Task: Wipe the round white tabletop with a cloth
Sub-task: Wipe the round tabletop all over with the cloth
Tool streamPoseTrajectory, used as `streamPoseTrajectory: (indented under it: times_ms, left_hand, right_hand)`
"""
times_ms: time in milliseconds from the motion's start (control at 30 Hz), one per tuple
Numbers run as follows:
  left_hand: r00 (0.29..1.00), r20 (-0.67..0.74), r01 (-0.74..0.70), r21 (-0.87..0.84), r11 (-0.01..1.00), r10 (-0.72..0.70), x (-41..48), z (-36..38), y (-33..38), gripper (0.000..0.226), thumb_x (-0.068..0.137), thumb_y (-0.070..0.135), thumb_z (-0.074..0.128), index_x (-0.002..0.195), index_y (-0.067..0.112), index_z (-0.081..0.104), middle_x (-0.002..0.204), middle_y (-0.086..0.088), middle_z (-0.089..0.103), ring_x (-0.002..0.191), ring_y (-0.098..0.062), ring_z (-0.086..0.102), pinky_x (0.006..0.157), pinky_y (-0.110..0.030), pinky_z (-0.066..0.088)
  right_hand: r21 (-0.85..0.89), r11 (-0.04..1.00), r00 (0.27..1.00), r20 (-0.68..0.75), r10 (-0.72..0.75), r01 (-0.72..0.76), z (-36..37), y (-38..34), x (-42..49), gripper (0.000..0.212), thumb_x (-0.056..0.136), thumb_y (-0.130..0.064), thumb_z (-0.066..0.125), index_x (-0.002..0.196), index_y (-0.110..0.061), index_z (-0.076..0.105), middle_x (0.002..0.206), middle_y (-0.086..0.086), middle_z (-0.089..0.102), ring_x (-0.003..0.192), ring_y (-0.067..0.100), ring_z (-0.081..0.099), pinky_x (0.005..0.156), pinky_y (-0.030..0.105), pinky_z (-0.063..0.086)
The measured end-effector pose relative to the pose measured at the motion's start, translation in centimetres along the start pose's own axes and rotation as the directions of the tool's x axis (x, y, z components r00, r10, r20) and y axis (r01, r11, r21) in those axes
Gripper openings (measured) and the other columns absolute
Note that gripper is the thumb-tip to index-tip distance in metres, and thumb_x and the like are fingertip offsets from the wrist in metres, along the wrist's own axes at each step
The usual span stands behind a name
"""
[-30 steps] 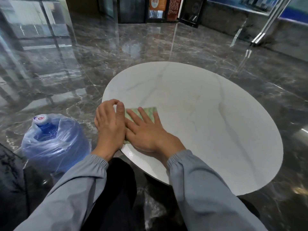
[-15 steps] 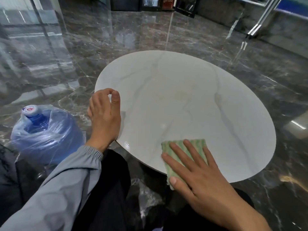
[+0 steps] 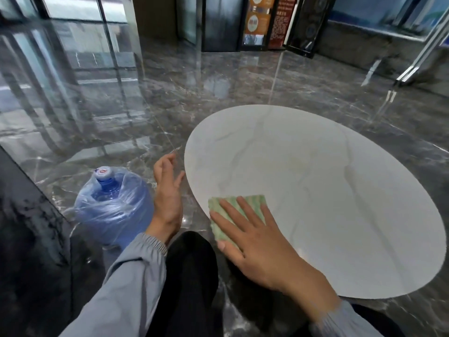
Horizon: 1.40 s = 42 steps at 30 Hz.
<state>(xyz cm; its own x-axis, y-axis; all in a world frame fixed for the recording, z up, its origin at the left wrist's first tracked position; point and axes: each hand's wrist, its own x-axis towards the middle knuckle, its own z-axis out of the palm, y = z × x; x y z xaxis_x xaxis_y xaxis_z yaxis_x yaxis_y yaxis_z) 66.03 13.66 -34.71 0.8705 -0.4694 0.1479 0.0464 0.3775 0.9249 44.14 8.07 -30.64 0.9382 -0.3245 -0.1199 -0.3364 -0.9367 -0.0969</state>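
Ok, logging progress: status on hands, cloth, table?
Right hand flat on cloth, near edge of tabletop. Left hand open, off table. Water jug on floor.

Just staring at a glossy dark marble floor mirroring the glass panels on the left, with dark doors and orange posters lining the back.

The round white desk has a pale top with faint grey veins. A green striped cloth lies flat on it at the near left rim, one side right at the edge. The desk stands on a glossy dark marble floor. A blue water jug wrapped in clear plastic sits on the floor, left of the desk and apart from it.
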Motion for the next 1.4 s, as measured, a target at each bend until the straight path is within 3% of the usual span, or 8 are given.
streamPoseTrajectory:
  times_ms: [233, 367, 500, 900, 1067, 1200, 1300, 1400]
  left_hand:
    - [0.994, 0.007, 0.11, 0.058, 0.992, -0.111, -3.1, 0.6, -2.1, 0.04, 0.1, 0.055, 0.05, 0.13, 0.03, 0.057, 0.143, -0.004, 0.056, 0.13, -0.011, 0.057, 0.113, -0.04, 0.047]
    - [0.997, -0.042, 0.062, 0.11, 0.992, -0.057, -3.1, 0.9, -2.8, 0.031, 0.102, 0.056, 0.049, 0.126, 0.041, 0.059, 0.143, -0.004, 0.056, 0.135, -0.022, 0.054, 0.116, -0.046, 0.044]
    - [0.999, -0.042, 0.034, 0.028, 0.999, -0.033, -2.2, 0.0, -2.0, 0.035, 0.114, 0.035, 0.037, 0.13, 0.012, 0.058, 0.13, -0.001, 0.065, 0.12, -0.005, 0.064, 0.101, -0.031, 0.052]
    - [0.987, -0.161, 0.029, 0.151, 0.988, -0.005, 1.9, -3.3, 0.3, 0.036, 0.106, 0.045, 0.041, 0.122, 0.023, 0.065, 0.129, 0.004, 0.064, 0.126, -0.01, 0.06, 0.107, -0.049, 0.053]
    - [0.984, -0.171, -0.007, 0.202, 0.979, 0.042, 0.7, -3.1, 1.4, 0.033, 0.107, 0.039, 0.043, 0.119, 0.017, 0.064, 0.123, 0.002, 0.066, 0.121, -0.013, 0.063, 0.107, -0.053, 0.052]
    - [0.977, -0.15, -0.099, 0.319, 0.943, 0.153, -0.7, -2.0, 2.1, 0.019, 0.102, 0.045, 0.047, 0.107, 0.035, 0.062, 0.114, 0.005, 0.064, 0.112, -0.014, 0.06, 0.102, -0.043, 0.05]
    - [0.966, 0.025, -0.239, 0.479, 0.845, 0.259, -2.3, -0.2, 2.5, 0.008, 0.104, 0.041, 0.048, 0.103, 0.043, 0.056, 0.111, 0.022, 0.057, 0.11, -0.015, 0.056, 0.097, -0.03, 0.046]
    - [0.894, 0.283, -0.448, 0.558, 0.699, 0.347, -4.4, 1.9, 2.5, 0.007, 0.105, 0.029, 0.055, 0.107, 0.026, 0.061, 0.109, 0.025, 0.053, 0.11, -0.018, 0.054, 0.094, -0.013, 0.038]
  right_hand:
    - [-0.164, 0.985, 0.996, -0.075, 0.048, -0.059, 2.2, 3.3, -9.4, 0.062, 0.101, -0.049, 0.043, 0.162, -0.038, 0.031, 0.17, -0.006, 0.028, 0.154, 0.032, 0.031, 0.111, 0.058, 0.028]
    - [-0.15, 0.986, 0.997, -0.045, 0.061, -0.067, 2.0, 1.9, -6.4, 0.062, 0.104, -0.047, 0.038, 0.163, -0.04, 0.023, 0.172, -0.008, 0.021, 0.157, 0.032, 0.021, 0.116, 0.058, 0.019]
    - [0.013, 0.998, 0.998, 0.028, 0.056, -0.056, 0.2, -0.8, 1.8, 0.065, 0.109, -0.052, 0.027, 0.158, -0.053, -0.015, 0.168, -0.021, -0.024, 0.154, 0.017, -0.031, 0.123, 0.055, -0.016]
    - [0.108, 0.972, 0.974, 0.108, 0.197, -0.209, -3.4, -1.4, 26.4, 0.06, 0.105, -0.041, 0.03, 0.163, -0.037, 0.016, 0.173, -0.01, -0.013, 0.157, 0.029, -0.021, 0.119, 0.068, -0.015]
    - [0.083, 0.993, 0.994, 0.076, 0.08, -0.086, -2.7, -2.1, 21.2, 0.054, 0.106, -0.041, 0.031, 0.16, -0.037, 0.026, 0.173, -0.012, -0.01, 0.158, 0.026, -0.019, 0.12, 0.067, -0.013]
    - [0.03, 0.998, 0.998, -0.011, -0.061, 0.062, -0.9, -2.7, 11.3, 0.053, 0.104, -0.039, 0.035, 0.157, -0.038, 0.03, 0.173, -0.013, -0.006, 0.159, 0.023, -0.016, 0.122, 0.064, -0.009]
    - [0.022, 0.996, 0.996, -0.034, -0.083, 0.084, 0.4, -1.4, 3.6, 0.054, 0.106, -0.042, 0.036, 0.159, -0.044, 0.026, 0.173, -0.015, -0.002, 0.159, 0.019, -0.015, 0.125, 0.058, -0.01]
    - [0.034, 0.999, 0.999, -0.044, -0.01, 0.011, 1.1, 0.3, -2.9, 0.057, 0.108, -0.048, 0.032, 0.16, -0.054, 0.01, 0.172, -0.02, -0.004, 0.159, 0.014, -0.016, 0.124, 0.051, -0.013]
